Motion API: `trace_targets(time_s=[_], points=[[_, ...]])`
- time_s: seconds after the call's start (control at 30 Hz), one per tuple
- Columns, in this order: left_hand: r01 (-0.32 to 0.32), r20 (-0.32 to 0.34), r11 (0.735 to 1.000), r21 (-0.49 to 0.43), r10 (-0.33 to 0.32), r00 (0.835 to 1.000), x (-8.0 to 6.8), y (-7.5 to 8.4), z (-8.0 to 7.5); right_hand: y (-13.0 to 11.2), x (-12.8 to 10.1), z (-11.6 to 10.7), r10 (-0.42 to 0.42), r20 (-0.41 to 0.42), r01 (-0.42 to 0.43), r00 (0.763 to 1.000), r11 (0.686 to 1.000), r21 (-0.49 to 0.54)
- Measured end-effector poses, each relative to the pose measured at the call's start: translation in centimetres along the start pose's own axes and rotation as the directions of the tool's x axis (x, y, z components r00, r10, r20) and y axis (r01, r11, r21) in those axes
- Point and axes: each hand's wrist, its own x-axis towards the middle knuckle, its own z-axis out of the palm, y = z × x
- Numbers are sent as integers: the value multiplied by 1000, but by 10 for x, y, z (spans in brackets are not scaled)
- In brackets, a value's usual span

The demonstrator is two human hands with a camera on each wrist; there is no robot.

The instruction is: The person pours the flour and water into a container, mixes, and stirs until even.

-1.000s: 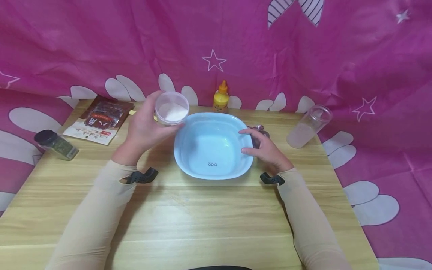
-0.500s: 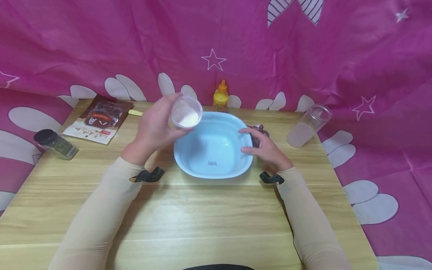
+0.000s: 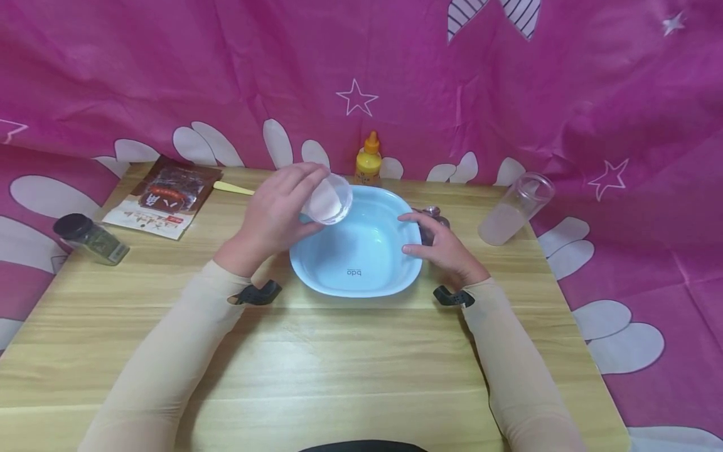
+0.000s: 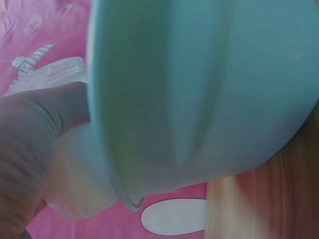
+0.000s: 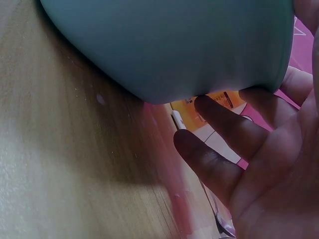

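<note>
A light blue square bowl (image 3: pixel 361 276) sits mid-table; its outer wall fills the left wrist view (image 4: pixel 199 89) and the right wrist view (image 5: pixel 169 45). My left hand (image 3: pixel 277 213) grips a small clear tub (image 3: pixel 329 198) holding white powder, tipped sideways over the bowl's far left rim. The tub's pale side (image 4: pixel 75 184) shows beside my thumb. My right hand (image 3: pixel 437 245) rests with straight fingers (image 5: pixel 224 129) against the bowl's right side.
A yellow squeeze bottle (image 3: pixel 369 161) stands behind the bowl. A clear tumbler (image 3: pixel 513 209) with pale contents leans at the right. At the left lie a dark snack packet (image 3: pixel 164 198), a dark-lidded spice jar (image 3: pixel 90 238) and a yellow stick (image 3: pixel 233 187). Pink cloth (image 3: pixel 508 94) hangs behind.
My left hand has carried the tub rightward over the bowl and tilted it further onto its side. The right hand has stayed against the bowl.
</note>
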Motion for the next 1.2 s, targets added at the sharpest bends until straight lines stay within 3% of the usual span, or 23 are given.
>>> trace_targets(time_s=[0.33, 0.87, 1.2], points=[[-101, -16, 994, 35, 101, 995, 2, 1, 8, 1, 3, -1, -4, 7, 4, 1000, 1000, 5], [-158, 34, 985, 63, 156, 987, 6, 3, 12, -2, 1, 1, 4, 8, -4, 1000, 1000, 8], [-193, 15, 975, 109, 193, 981, 8, 3, 17, -2, 0, 0, -10, 9, 10, 1000, 999, 31]])
